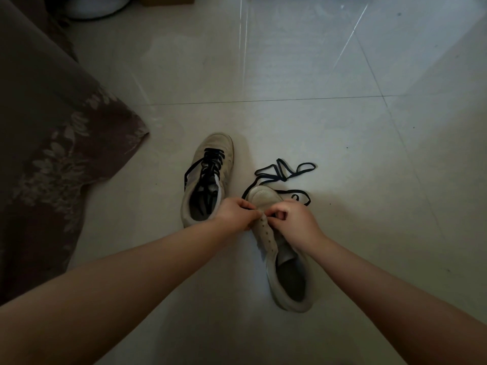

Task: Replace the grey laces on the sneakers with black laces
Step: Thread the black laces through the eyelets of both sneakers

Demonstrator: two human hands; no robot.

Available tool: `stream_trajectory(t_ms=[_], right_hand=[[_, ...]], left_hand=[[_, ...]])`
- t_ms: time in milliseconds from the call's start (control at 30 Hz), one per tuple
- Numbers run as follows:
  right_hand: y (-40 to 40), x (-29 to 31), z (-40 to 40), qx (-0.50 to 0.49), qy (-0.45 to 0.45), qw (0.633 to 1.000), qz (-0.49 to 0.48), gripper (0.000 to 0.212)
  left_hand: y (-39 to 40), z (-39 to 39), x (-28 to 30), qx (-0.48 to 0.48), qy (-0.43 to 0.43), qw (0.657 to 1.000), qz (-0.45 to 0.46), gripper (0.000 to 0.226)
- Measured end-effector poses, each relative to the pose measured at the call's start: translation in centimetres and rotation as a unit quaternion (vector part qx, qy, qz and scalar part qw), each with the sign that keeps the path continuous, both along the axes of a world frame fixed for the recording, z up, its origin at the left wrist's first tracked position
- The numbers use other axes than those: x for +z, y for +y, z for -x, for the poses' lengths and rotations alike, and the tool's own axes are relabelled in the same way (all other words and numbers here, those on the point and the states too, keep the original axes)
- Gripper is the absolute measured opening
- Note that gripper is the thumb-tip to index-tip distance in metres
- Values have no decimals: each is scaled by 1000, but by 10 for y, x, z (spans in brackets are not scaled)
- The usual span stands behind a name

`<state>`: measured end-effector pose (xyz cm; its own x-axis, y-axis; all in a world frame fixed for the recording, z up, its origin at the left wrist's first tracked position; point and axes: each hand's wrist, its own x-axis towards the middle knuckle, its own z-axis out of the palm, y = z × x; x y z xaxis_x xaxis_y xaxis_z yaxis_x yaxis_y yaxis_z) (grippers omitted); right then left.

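Two pale sneakers stand on the tiled floor. The left sneaker (208,177) carries a black lace through its eyelets. The right sneaker (282,248) shows bare eyelets along its left flap. A loose black lace (286,171) trails in loops on the floor past that shoe's toe. My left hand (234,213) pinches the shoe's eyelet flap near the toe, with a bit of black lace at its fingers. My right hand (295,219) has curled fingers at the same spot, and the black lace runs under it; what it pinches is hidden.
A brown floral fabric (50,143) hangs over the floor at the left. A round pale object (97,6) and a cardboard box (168,0) sit at the far top. Grout lines cross the light floor tiles (342,114).
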<state>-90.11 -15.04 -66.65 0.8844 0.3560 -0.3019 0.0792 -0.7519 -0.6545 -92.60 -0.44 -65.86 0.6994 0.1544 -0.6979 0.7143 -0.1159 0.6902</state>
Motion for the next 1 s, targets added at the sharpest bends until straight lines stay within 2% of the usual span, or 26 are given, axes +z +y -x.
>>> stream_trajectory(t_ms=[267,500,767,833,900,967,1000], right_hand=[[4,-1,7,-1,-48,999,16,8],[6,3,3,13,-40,999,24,7],[-20,24,0,-36,-1,999,-12,16],[-38,29,-1,-95,39,991,-80,17],[-52,37,3,-179,125,948,-233,17],[-54,43,9,-202,186,907,-319,16],[-53,44,12,-191,189,910,-315,16]], left_hand=[[-3,1,-2,30,-6,999,12,9],[-7,7,-6,15,-48,999,1,33],[-5,1,-6,-20,-100,993,-60,23],[-2,1,-5,-42,-113,991,-62,21],[2,1,-6,-81,-140,984,-80,21],[4,2,-8,-144,-173,963,-149,24],[4,4,-8,-178,-205,938,-215,27]])
